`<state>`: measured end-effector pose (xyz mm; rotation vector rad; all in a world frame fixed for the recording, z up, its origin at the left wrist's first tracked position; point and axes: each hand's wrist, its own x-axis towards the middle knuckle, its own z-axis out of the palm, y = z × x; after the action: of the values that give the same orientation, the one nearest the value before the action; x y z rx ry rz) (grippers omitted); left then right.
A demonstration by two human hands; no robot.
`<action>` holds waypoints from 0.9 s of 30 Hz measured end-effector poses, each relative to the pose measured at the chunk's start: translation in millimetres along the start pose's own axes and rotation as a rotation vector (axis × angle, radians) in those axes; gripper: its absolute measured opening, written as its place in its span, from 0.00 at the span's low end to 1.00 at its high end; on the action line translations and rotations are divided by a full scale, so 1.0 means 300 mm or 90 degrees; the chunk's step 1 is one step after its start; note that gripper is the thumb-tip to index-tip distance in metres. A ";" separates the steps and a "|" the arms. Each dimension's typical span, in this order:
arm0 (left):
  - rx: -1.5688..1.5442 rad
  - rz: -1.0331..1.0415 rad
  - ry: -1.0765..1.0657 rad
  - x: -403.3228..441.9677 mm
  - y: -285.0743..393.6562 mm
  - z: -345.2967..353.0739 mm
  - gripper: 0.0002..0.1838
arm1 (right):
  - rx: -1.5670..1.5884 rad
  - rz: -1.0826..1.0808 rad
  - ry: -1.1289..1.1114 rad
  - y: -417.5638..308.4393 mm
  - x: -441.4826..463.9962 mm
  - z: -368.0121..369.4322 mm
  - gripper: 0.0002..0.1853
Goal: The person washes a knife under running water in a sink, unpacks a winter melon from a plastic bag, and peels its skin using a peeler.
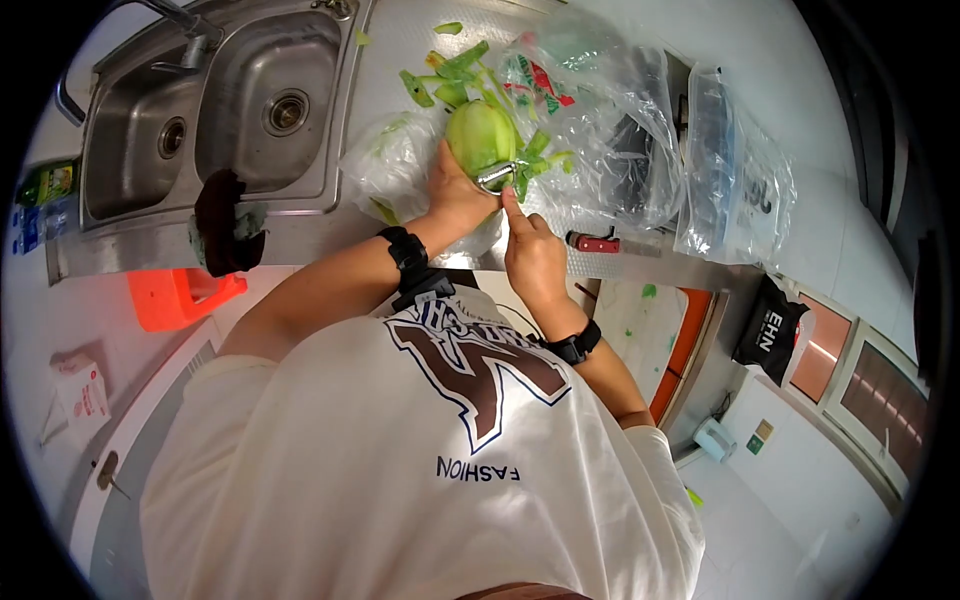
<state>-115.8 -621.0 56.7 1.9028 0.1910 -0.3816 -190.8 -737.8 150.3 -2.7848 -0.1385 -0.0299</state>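
Observation:
My left hand is wrapped round the lower left side of a pale green, roundish vegetable, whose smooth surface shows long peeled facets; its exact kind I cannot tell. A peeler with a shiny metal head lies against the vegetable's near end. My right hand grips this peeler, index finger stretched along it; the handle is mostly hidden. Dark green strips of peel are scattered beyond the vegetable, and more peel lies to its right. Under and beside my left hand is a clear plastic bag.
A double steel sink with a tap is at the left. A red-handled knife rests near the counter edge, right of my right hand. Plastic bags cover the right side. A dark cloth hangs over the sink's front edge.

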 end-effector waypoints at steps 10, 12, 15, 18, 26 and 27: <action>-0.015 0.028 0.031 0.015 -0.006 0.010 0.64 | -0.054 -0.022 0.017 -0.008 0.040 0.028 0.29; -0.012 0.024 0.032 0.012 0.006 -0.002 0.64 | -0.059 -0.023 0.012 -0.014 0.054 0.028 0.28; -0.038 0.017 0.037 0.027 -0.011 0.008 0.63 | -0.077 -0.027 0.005 -0.021 0.082 0.029 0.29; -0.087 0.036 0.021 0.054 -0.057 0.037 0.60 | -0.073 -0.037 0.027 -0.064 0.174 0.022 0.26; 0.138 0.059 0.034 -0.005 0.027 0.002 0.64 | -0.082 -0.025 -0.142 0.152 0.664 0.089 0.20; 0.066 0.091 0.024 0.009 -0.014 0.008 0.66 | -0.048 -0.054 -0.108 0.187 0.675 0.073 0.20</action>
<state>-115.0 -621.9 51.3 2.0131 0.0613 -0.2631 16.3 -763.9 118.0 -2.8523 -0.3048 0.1842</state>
